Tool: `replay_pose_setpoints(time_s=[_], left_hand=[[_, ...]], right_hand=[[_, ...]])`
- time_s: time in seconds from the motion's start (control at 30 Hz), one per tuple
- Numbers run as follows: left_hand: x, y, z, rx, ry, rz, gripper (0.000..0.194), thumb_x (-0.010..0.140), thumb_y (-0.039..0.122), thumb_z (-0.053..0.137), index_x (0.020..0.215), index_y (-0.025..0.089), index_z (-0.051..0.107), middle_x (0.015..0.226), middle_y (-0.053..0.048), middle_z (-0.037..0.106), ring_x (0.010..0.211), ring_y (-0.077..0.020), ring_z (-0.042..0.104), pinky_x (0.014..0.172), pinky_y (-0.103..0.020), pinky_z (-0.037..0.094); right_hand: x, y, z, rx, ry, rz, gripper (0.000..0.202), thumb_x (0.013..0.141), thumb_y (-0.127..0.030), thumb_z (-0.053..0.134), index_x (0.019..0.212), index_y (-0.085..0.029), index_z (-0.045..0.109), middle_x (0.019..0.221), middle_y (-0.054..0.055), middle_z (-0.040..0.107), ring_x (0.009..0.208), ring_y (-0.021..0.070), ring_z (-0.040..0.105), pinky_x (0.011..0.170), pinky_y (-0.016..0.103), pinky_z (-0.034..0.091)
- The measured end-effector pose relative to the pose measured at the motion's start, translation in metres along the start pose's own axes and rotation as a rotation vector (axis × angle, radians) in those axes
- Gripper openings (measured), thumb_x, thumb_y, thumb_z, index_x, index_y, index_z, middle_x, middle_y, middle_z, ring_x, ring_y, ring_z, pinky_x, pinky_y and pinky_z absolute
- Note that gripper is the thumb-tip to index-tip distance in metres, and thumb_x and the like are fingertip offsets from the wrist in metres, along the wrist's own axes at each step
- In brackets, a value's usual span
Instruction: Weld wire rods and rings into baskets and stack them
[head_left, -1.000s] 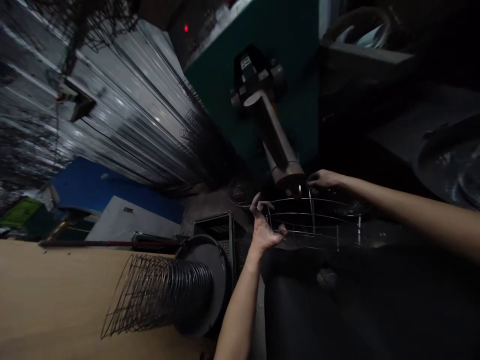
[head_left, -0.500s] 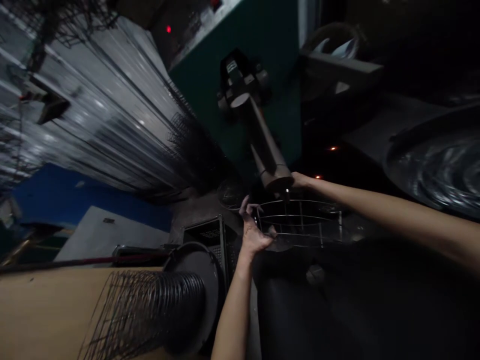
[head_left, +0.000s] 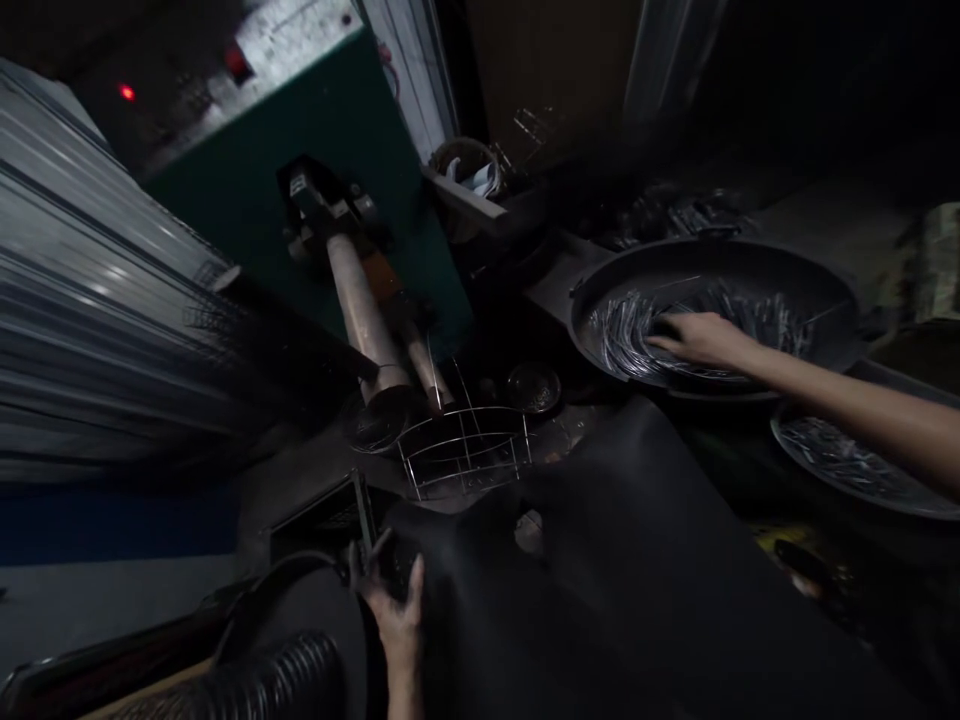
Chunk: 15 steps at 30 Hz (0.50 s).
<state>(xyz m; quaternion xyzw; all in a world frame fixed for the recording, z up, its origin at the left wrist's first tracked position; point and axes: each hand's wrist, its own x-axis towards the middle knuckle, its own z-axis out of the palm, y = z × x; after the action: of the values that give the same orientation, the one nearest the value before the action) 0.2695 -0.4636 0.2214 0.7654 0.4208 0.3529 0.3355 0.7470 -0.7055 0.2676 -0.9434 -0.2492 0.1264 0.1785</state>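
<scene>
My left hand (head_left: 391,590) is raised at the lower middle with its fingers spread and nothing in it, near a dark crate. On the right, my right hand (head_left: 694,338) reaches into a wide dark pan (head_left: 810,280), its fingertips down on a heap of thin metal wires (head_left: 626,330); whether they grip any wire is too dark to tell. A curved wire frame (head_left: 465,440) stands at the electrode arms (head_left: 364,300) of the green machine, touched by neither hand.
The green machine (head_left: 300,120) stands behind. A second pan of wires (head_left: 847,455) lies at the right. Coiled wire rings (head_left: 277,670) sit at the lower left, by the crate (head_left: 319,515). A basket (head_left: 469,160) is at the back.
My left hand has come away from the wire frame, down toward me. My right hand has moved from the machine arm to the pan of wires. The view has turned right.
</scene>
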Motion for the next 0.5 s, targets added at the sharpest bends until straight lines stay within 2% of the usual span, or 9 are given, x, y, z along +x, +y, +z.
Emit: replay_pose_setpoints(time_s=[0.1, 0.2, 0.3, 0.4, 0.5], left_hand=[[-0.027, 0.007, 0.007, -0.067, -0.017, -0.072, 0.079, 0.077, 0.038, 0.068, 0.144, 0.031, 0.025, 0.121, -0.008, 0.06, 0.116, -0.0278, 0.06, 0.103, -0.051, 0.047], [-0.037, 0.034, 0.021, -0.075, -0.046, 0.05, 0.069, 0.078, 0.033, 0.068, 0.139, 0.026, 0.036, 0.121, -0.009, 0.061, 0.116, -0.0265, 0.059, 0.103, -0.049, 0.047], [-0.041, 0.067, 0.037, -0.107, -0.185, 0.175, 0.051, 0.081, 0.025, 0.064, 0.13, 0.022, 0.05, 0.114, -0.009, 0.064, 0.109, -0.0238, 0.063, 0.098, -0.043, 0.051], [-0.044, 0.101, 0.054, -0.156, -0.332, 0.246, 0.032, 0.084, 0.021, 0.061, 0.116, 0.022, 0.06, 0.107, -0.009, 0.066, 0.102, -0.0228, 0.065, 0.091, -0.04, 0.055], [-0.044, 0.135, 0.077, -0.22, -0.472, 0.328, 0.025, 0.089, 0.024, 0.055, 0.112, 0.022, 0.064, 0.101, -0.01, 0.067, 0.096, -0.0219, 0.065, 0.084, -0.04, 0.057]], right_hand=[[-0.012, 0.034, 0.015, -0.132, -0.02, -0.046, 0.026, 0.083, -0.016, 0.063, 0.108, -0.008, 0.064, 0.107, 0.024, 0.063, 0.094, 0.0252, 0.06, 0.083, 0.033, 0.04], [-0.014, 0.042, 0.032, -0.218, -0.024, -0.103, 0.033, 0.086, -0.008, 0.051, 0.117, -0.005, 0.062, 0.109, 0.026, 0.063, 0.098, 0.0277, 0.059, 0.086, 0.037, 0.039], [-0.01, 0.044, 0.04, -0.249, -0.02, -0.123, 0.036, 0.091, -0.017, 0.049, 0.12, 0.002, 0.058, 0.099, 0.029, 0.064, 0.089, 0.0292, 0.061, 0.081, 0.037, 0.041], [-0.006, 0.043, 0.036, -0.225, -0.013, -0.166, 0.031, 0.085, -0.014, 0.06, 0.115, -0.006, 0.063, 0.096, 0.022, 0.067, 0.087, 0.0247, 0.062, 0.077, 0.031, 0.042], [-0.007, 0.031, 0.016, -0.185, 0.099, -0.154, 0.031, 0.084, -0.013, 0.062, 0.115, -0.013, 0.063, 0.107, 0.018, 0.065, 0.095, 0.0227, 0.06, 0.079, 0.03, 0.042]])
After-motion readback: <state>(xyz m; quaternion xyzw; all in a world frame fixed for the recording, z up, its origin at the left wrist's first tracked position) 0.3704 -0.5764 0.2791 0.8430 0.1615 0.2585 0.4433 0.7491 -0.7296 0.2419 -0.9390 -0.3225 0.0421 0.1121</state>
